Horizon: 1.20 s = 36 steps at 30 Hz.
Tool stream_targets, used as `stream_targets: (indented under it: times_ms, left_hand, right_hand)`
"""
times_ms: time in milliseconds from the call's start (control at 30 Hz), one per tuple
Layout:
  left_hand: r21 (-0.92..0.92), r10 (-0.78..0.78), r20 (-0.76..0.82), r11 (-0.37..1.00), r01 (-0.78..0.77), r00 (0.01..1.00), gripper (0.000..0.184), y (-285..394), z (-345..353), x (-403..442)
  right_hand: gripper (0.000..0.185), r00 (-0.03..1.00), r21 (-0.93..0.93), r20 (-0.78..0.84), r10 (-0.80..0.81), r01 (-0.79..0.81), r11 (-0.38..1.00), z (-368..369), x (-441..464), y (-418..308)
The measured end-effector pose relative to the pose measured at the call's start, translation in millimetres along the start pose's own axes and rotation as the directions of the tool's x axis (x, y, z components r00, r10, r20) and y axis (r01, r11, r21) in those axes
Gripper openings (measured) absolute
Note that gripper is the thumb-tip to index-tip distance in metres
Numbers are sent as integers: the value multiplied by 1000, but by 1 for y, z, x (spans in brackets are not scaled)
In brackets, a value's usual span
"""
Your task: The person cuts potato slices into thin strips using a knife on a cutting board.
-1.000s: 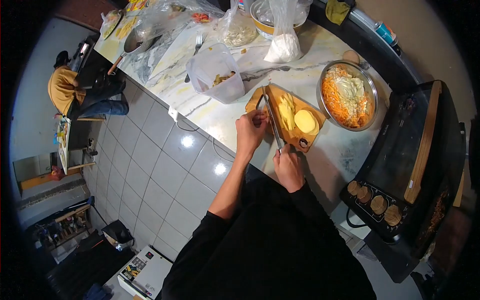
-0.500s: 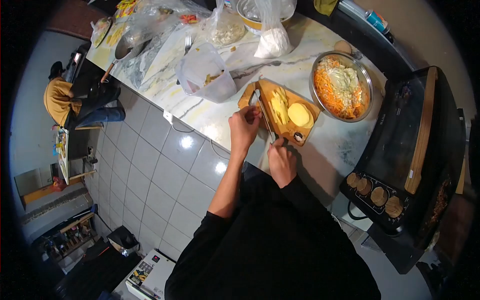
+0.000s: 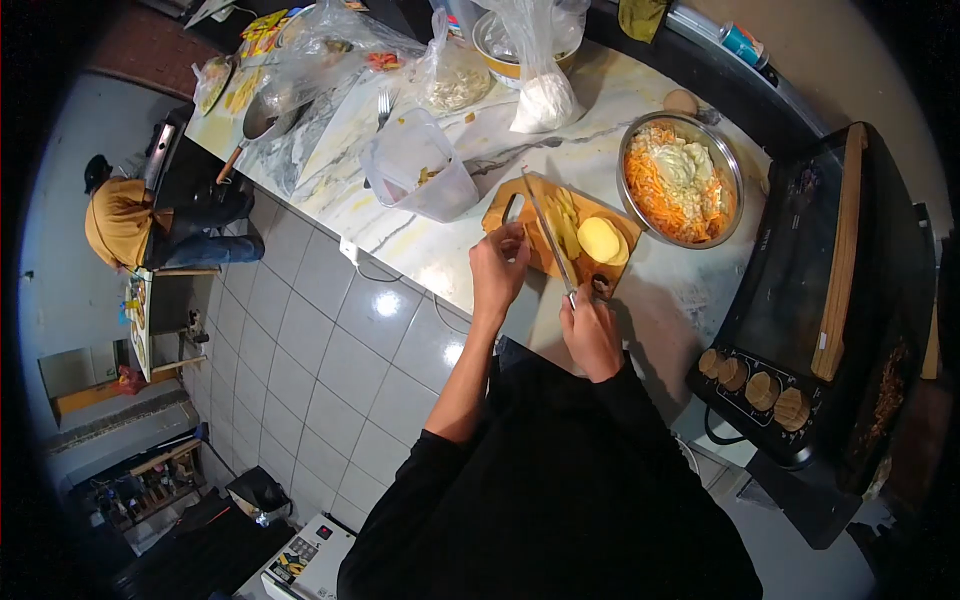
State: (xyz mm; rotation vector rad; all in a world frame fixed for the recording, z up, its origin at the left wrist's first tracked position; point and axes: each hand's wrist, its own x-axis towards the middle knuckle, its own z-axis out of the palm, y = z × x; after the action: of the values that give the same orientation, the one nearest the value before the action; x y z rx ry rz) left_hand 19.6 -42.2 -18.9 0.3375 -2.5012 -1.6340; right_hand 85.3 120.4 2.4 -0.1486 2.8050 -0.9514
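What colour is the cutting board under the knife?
The cutting board is a warm orange-brown, like wood; the head view shows it.

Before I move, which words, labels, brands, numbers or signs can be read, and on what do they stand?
No text reads clearly.
Black countertop appliance with a wooden bar: lettering and knob-panel markings, too small.
Blue cylindrical can: print blurred.
White boxy unit at lower left: label too small.
Yellow printed packets at upper left: unreadable.
Long metal knife and brown wooden cutting board: no lettering discernible.
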Motion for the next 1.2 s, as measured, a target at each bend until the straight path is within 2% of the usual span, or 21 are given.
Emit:
stream_targets:
  times_ms: [33,100,167,233,300,467,533,567,633,667,733,867,933,967,1100,1200]
  left_hand:
    - [2,2,-1,1000,-2,1000,24,-1,0,0]
    - [-32,-14,105,999,17,994,26,-1,-2,0]
    - [-12,37,89,999,-36,995,25,2,-2,-4]
    - [5,90,79,996,-91,993,23,3,-2,-6]
    - [-86,42,117,996,-32,992,25,1,-4,-5]
    - [-138,9,125,990,8,992,27,16,-18,-6]
    - [-45,149,135,989,-144,980,26,30,-25,-6]
    - [-43,152,141,988,-147,978,26,35,-30,-6]
    - [86,238,296,958,-274,925,26,44,-38,-6]
    - [87,241,301,957,-278,923,26,48,-40,-6]
    - [187,182,406,943,-276,896,27,54,-43,-6]
    - [138,180,394,958,-252,901,26,45,-43,-1]
    - [7,179,249,982,-186,952,25,38,-41,-1]
    - [13,52,278,998,-58,959,29,33,-43,1]
    - [-31,48,259,999,-41,965,31,12,-30,2]
    - [-35,136,317,991,-131,939,37,5,-14,2]
  right_hand:
    - [25,1000,42,10,-14,13,999,-3,0,-1]
    - [24,1000,36,-18,1,0,999,-7,0,-1]
    - [22,999,32,-51,18,-16,999,-8,-1,0]
    - [23,997,106,-77,31,-23,994,-11,-3,5]
    - [24,994,92,-104,18,-9,996,-10,-7,10]
    - [30,992,135,-126,2,15,991,-11,-9,15]
    - [28,992,136,-122,-20,37,990,-11,-10,17]
    - [28,992,140,-126,-15,33,990,-9,-10,19]
    - [25,990,97,-134,-44,57,994,-6,-8,21]
    - [25,990,101,-138,-40,54,993,-7,-7,21]
    - [23,976,58,-180,-123,135,989,-12,-6,19]
    - [24,986,51,-135,-96,104,993,-9,-6,27]
    - [23,990,169,-134,-48,70,983,-13,-7,29]
    - [23,989,172,-138,-46,70,983,-16,-7,29]
    - [21,971,281,-232,-59,125,952,-34,-9,30]
    - [19,963,317,-265,-46,132,939,-46,-14,32]
